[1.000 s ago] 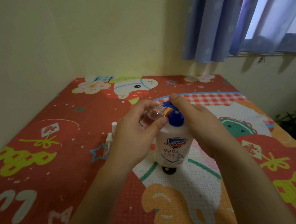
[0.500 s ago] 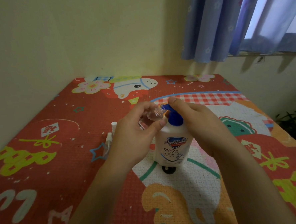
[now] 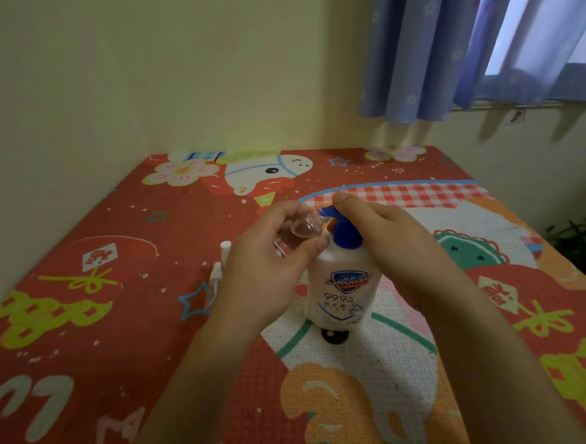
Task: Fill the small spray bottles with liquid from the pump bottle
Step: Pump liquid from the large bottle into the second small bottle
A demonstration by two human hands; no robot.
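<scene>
A brightly printed red play mat (image 3: 84,303) covers the surface in the corner of a dim room, patterned with a cartoon white horse head (image 3: 268,173), pink blossoms, stars, yellow-green knots and a red-and-white check band (image 3: 417,193). Pale yellow walls (image 3: 172,68) meet behind it, the left one running along the mat's edge. At upper right, blue curtains (image 3: 421,45) dotted with small flowers hang over a window (image 3: 543,14), where muted daylight comes through the fabric and throws soft shadows on the wall beneath the sill. Dark green plant leaves (image 3: 585,248) show at the right edge, beyond the mat.
</scene>
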